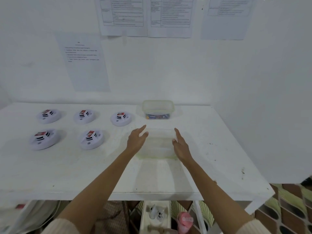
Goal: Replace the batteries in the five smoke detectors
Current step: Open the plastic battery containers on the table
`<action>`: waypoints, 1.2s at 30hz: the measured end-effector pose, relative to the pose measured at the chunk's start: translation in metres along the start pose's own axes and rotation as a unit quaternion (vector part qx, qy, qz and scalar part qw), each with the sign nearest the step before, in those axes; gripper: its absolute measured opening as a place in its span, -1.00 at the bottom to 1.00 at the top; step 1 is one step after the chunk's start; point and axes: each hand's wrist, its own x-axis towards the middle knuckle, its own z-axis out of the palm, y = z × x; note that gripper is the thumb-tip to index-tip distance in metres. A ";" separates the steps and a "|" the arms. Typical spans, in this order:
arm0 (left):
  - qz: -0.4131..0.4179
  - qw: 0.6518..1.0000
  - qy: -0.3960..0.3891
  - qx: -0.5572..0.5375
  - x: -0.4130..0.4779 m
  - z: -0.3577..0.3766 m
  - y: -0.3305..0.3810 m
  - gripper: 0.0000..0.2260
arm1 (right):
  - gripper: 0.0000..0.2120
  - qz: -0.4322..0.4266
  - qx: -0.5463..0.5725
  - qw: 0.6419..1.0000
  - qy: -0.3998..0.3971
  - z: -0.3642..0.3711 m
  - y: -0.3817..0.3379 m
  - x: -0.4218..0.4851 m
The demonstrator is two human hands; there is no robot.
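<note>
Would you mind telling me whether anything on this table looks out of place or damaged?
Nothing stands out. The five smoke detectors sit in two neat rows, the batteries lie inside the far container, and nothing is spilled. Only small dark specks mark the table.

we can read no word or number here. beyond the fingers (pixel 142 128), high on the wall, printed sheets (pixel 170 14) carry tables and lines of type, and a lower sheet (pixel 84 63) to their left shows a heading and a short list, all too blurred to make out. left of the fingers, the smoke detectors (pixel 121 119) each bear a red and white label, too small to read. just past the fingertips, a blue label (pixel 152 117) inside the clear box (pixel 157 105) shows pale marks we cannot decipher.
</note>
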 end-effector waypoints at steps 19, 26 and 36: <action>0.056 0.996 0.016 0.069 -0.005 0.003 -0.011 -0.60 | -0.49 -0.084 -0.173 0.981 -0.017 -0.007 0.001 0.014; 0.038 0.995 0.047 0.079 -0.003 -0.001 -0.001 -0.61 | -0.42 -0.078 -0.171 0.982 0.005 -0.013 -0.006 0.021; 0.102 0.993 0.053 -0.026 0.037 -0.010 0.053 -0.67 | -0.51 -0.140 -0.126 0.981 0.046 -0.030 -0.044 0.064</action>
